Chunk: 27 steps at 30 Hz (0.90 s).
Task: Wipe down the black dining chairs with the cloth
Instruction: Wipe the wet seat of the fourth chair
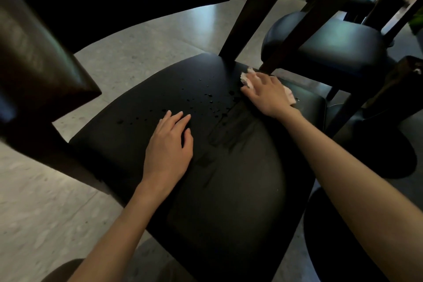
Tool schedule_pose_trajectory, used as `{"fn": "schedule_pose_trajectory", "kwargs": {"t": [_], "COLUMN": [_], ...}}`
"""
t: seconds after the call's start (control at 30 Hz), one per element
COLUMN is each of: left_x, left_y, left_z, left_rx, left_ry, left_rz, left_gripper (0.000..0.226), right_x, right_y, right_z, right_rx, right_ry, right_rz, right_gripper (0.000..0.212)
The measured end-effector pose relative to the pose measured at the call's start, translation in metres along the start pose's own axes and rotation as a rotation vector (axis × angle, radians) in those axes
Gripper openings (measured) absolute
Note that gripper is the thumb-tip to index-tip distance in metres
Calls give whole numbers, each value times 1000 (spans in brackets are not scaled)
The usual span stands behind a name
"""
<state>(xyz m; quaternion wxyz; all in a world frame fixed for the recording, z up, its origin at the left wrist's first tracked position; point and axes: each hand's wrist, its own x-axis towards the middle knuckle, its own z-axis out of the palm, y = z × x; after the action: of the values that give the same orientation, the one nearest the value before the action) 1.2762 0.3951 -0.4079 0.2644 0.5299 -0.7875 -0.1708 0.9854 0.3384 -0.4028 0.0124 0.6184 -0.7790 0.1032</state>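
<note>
Right hand (266,91), fingers flat, is pressing the cloth (288,96) on the seat (229,178) right of centre; left hand (168,146) is resting flat. Droplets (206,98) probably need wiping next.

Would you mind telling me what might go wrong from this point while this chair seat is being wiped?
1. Droplets sit mid-seat while the cloth is at the far right corner under the right hand; they may be missed and dry into spots.
2. The left hand rests flat on the seat beside the droplets, so it may smear them or leave prints.
3. The right hand works close to the back post; a wide stroke might knock it.
</note>
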Motion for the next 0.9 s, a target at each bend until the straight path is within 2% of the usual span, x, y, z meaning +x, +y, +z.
{"fn": "schedule_pose_trajectory", "kwargs": {"t": [0.2, 0.27, 0.4, 0.5, 0.53, 0.6, 0.67, 0.7, 0.77, 0.83, 0.9], "left_x": [1, 0, 0, -2, -2, -3, -2, -1, -1, -2, -1], "left_y": [-1, 0, -3, -5, -4, -4, -3, -4, -4, -5, -4], "left_z": [0, -2, -2, -3, -4, -5, -4, -3, -1, -1, -1], "left_rx": [-29, -34, -18, -6, -11, -19, -18, -19, -24, -26, -35], "left_ry": [17, 30, 62, 104, 109, 102, 88, 83, 80, 81, 83], "left_rz": [-16, -23, -29, -53, -57, -42, -24, -20, -28, -38, -48], "left_gripper": [42, 42, 45, 49, 48, 46, 44, 43, 43, 42, 43], "right_x": [2, -19, -92, -109, -103, -74, -36, -16, 16, 31, 36], "right_y": [-11, -30, -87, -94, -89, -69, -47, -35, -13, 1, 5], "right_z": [-1, -3, -7, -14, -20, -26, -33, -33, -19, 2, 16], "right_rx": [63, 137, 252, 314, 318, 254, 157, 67, -83, -121, -70], "right_ry": [70, 19, -78, -152, -118, 81, 211, 185, 31, -95, -43], "right_rz": [4, -93, -406, -507, -520, -468, -318, -242, -124, -33, -6], "right_gripper": [37, 34, 30, 30, 29, 33, 36, 37, 42, 49, 52]}}
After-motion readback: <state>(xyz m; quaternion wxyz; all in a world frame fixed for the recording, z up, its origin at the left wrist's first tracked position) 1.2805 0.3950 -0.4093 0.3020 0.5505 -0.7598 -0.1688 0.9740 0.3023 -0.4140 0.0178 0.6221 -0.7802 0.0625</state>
